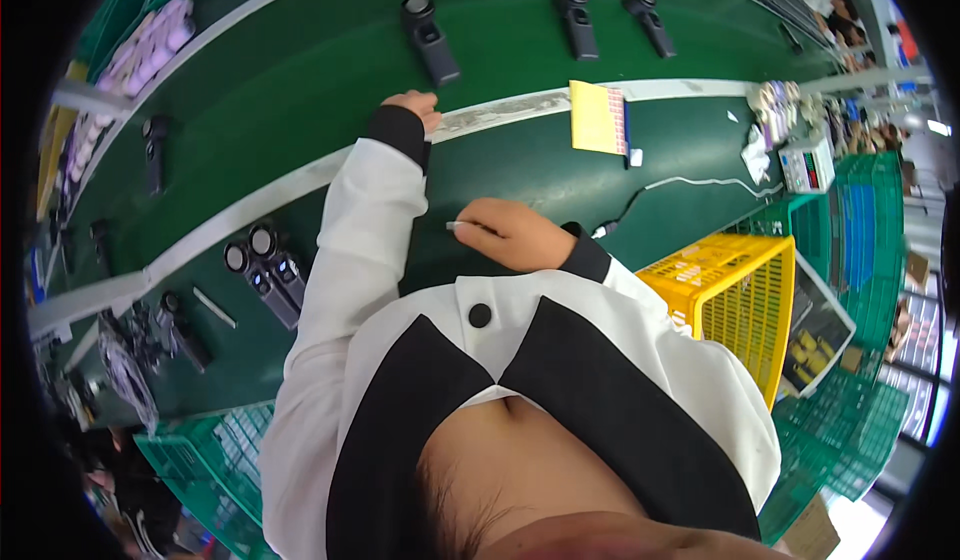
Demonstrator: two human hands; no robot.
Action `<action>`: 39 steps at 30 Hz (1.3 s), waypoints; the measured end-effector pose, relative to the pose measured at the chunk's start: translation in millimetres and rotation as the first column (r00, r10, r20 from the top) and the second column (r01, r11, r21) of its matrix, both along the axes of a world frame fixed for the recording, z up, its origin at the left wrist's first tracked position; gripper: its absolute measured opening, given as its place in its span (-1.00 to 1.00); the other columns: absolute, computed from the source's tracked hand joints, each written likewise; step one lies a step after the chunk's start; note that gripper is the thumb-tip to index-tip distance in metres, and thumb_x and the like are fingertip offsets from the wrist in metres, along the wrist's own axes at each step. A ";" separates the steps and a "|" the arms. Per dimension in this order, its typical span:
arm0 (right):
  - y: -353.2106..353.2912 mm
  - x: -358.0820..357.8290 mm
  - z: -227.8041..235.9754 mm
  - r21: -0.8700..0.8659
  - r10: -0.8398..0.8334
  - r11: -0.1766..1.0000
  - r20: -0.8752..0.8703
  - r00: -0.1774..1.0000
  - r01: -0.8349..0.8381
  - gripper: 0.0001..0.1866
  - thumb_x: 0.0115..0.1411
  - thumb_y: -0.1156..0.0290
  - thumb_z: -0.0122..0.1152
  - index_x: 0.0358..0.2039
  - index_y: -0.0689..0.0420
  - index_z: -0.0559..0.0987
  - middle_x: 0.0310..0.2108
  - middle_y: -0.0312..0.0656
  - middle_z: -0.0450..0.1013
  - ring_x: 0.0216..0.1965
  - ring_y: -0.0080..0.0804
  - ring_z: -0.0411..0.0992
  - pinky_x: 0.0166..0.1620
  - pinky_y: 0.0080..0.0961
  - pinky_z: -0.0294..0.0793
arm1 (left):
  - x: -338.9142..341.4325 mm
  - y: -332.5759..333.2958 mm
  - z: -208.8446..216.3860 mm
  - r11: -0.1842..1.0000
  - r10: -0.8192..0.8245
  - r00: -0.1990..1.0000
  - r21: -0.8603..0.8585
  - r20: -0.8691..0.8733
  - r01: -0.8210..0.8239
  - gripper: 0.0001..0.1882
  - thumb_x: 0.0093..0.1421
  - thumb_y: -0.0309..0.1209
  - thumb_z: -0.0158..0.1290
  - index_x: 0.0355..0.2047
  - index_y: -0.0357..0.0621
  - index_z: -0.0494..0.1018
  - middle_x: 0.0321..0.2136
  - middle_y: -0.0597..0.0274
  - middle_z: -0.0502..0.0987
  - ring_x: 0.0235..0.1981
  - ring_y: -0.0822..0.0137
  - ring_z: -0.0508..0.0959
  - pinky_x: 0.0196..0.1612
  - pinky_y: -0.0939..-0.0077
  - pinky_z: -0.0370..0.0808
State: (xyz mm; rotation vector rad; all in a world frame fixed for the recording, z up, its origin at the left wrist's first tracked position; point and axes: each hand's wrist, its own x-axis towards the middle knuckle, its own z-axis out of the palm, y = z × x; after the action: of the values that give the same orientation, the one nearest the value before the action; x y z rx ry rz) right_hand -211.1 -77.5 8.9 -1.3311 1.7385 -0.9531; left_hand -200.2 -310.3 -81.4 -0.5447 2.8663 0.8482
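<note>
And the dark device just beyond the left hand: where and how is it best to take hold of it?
Probably by the straight handle, from the near side: the dark device has its round head pointing away and its handle end toward the left hand. Fingers could close across its long sides.

Left arm (365,200) stretched forward, left hand (415,107) over the surface's far edge (500,113), right arm (635,295) bent inward, right hand (515,234) curled.
</note>
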 end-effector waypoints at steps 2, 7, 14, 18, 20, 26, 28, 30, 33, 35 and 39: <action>-1.2 -2.0 -3.8 -0.012 0.009 1.000 0.000 1.000 -0.009 -0.78 0.17 0.31 0.01 -0.34 0.20 0.47 -0.43 -0.11 0.41 -0.37 -0.24 0.39 -0.30 -0.45 0.35 | 48.2 22.5 -1.6 0.922 0.381 0.879 0.050 -0.289 -0.383 -0.80 -0.06 -0.37 0.02 -0.46 -0.26 0.40 -0.50 0.06 0.42 -0.35 0.02 0.46 -0.28 0.29 0.42; -17.8 8.0 -11.8 0.095 0.045 0.994 0.074 0.996 -0.052 -0.82 0.16 0.34 0.02 -0.37 0.20 0.46 -0.48 -0.12 0.39 -0.49 -0.26 0.36 -0.38 -0.47 0.33 | 202.8 68.1 8.6 0.363 0.600 0.409 -0.222 -0.688 -0.905 -0.84 -0.05 -0.49 -0.03 -0.41 -0.26 0.41 -0.44 -0.01 0.39 -0.44 -0.03 0.38 -0.32 0.19 0.35; -37.6 44.9 -16.0 -0.015 0.144 0.990 0.121 0.982 -0.144 -0.81 0.17 0.34 0.02 -0.32 0.20 0.47 -0.47 -0.20 0.39 -0.48 -0.43 0.33 -0.37 -0.57 0.32 | 252.4 91.8 -13.5 0.222 0.940 0.290 -0.322 -0.180 -0.920 -0.53 -0.08 -0.27 0.09 -0.22 -0.35 0.31 -0.39 -0.11 0.40 -0.38 -0.05 0.44 -0.31 0.17 0.38; -54.6 49.6 -16.1 0.075 -0.009 0.997 0.420 0.907 -0.025 -0.78 0.20 0.29 -0.02 -0.29 0.19 0.43 -0.57 -0.36 0.28 -0.56 -0.66 0.19 -0.48 -0.71 0.19 | 236.3 103.6 2.2 0.453 0.869 0.395 0.162 -0.298 -0.877 -0.55 -0.10 -0.35 0.12 -0.23 -0.35 0.29 -0.43 -0.05 0.39 -0.44 0.06 0.45 -0.37 0.30 0.41; -63.1 43.9 -14.1 0.094 -0.155 0.988 0.574 0.804 0.123 -0.72 0.23 0.24 -0.08 -0.24 0.21 0.38 -0.63 -0.42 0.16 -0.62 -0.73 0.05 -0.56 -0.76 0.07 | 228.4 119.1 22.4 0.537 0.827 0.366 0.409 -0.427 -0.737 -0.63 -0.12 -0.47 0.12 -0.29 -0.32 0.28 -0.48 0.08 0.38 -0.51 0.32 0.43 -0.47 0.46 0.40; -65.7 26.3 -4.0 -0.250 -0.006 0.955 0.519 0.855 0.159 -0.50 0.18 0.07 -0.02 -0.12 0.30 0.34 -0.43 -0.33 0.28 -0.43 -0.70 0.17 -0.37 -0.71 0.20 | 214.3 150.4 76.7 0.563 0.778 0.574 0.691 -0.256 -0.454 -0.55 -0.11 -0.39 0.19 -0.26 -0.27 0.24 -0.51 0.14 0.43 -0.51 0.47 0.45 -0.45 0.52 0.42; -62.9 23.3 1.9 -0.173 -0.070 0.970 0.481 0.874 0.173 -0.54 0.18 0.10 -0.02 -0.15 0.27 0.35 -0.43 -0.30 0.32 -0.45 -0.66 0.21 -0.39 -0.71 0.22 | 214.0 151.6 85.1 0.439 0.794 0.601 0.773 -0.095 -0.458 -0.52 -0.11 -0.37 0.21 -0.24 -0.27 0.24 -0.49 0.13 0.44 -0.48 0.44 0.48 -0.42 0.51 0.42; -61.3 23.4 8.8 -0.074 -0.082 0.985 0.601 0.795 0.158 -0.58 0.18 0.11 -0.04 -0.18 0.25 0.37 -0.43 -0.27 0.35 -0.48 -0.61 0.25 -0.42 -0.70 0.25 | 212.9 152.3 90.0 0.452 0.791 0.604 0.762 -0.102 -0.463 -0.50 -0.11 -0.34 0.22 -0.22 -0.27 0.24 -0.46 0.11 0.45 -0.45 0.39 0.50 -0.40 0.50 0.43; -59.8 33.8 15.4 0.245 -0.286 0.952 0.925 0.250 0.182 -0.67 0.17 0.14 -0.11 -0.33 0.18 0.42 -0.55 -0.25 0.38 -0.62 -0.52 0.27 -0.56 -0.65 0.26 | 208.1 155.1 93.6 0.718 0.683 0.603 0.533 -0.412 -0.448 -0.46 -0.13 -0.32 0.24 -0.20 -0.27 0.25 -0.43 0.07 0.46 -0.43 0.30 0.53 -0.37 0.47 0.45; -53.9 45.1 16.5 0.321 -0.322 0.939 0.947 -0.010 0.123 -0.66 0.18 0.13 -0.12 -0.36 0.18 0.42 -0.56 -0.26 0.38 -0.62 -0.54 0.26 -0.57 -0.62 0.26 | 204.3 156.0 93.8 0.847 0.524 0.619 0.281 -0.585 -0.451 -0.43 -0.15 -0.31 0.25 -0.18 -0.27 0.25 -0.41 0.04 0.47 -0.43 0.25 0.54 -0.35 0.44 0.46; -53.1 30.2 16.1 0.064 -0.322 0.897 0.773 0.547 0.438 -0.67 0.15 0.18 -0.03 -0.28 0.21 0.43 -0.49 -0.27 0.40 -0.52 -0.59 0.34 -0.45 -0.64 0.35 | 200.0 149.9 86.9 0.670 0.656 0.725 0.605 -0.210 -0.430 -0.42 -0.15 -0.29 0.25 -0.18 -0.28 0.26 -0.45 0.06 0.47 -0.46 0.24 0.54 -0.34 0.42 0.46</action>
State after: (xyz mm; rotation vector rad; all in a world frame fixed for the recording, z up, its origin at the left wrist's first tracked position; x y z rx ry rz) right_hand -180.9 -130.6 25.0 -0.4261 1.2724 -1.6268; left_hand -0.1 -160.4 5.5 -1.3435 2.5798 1.9870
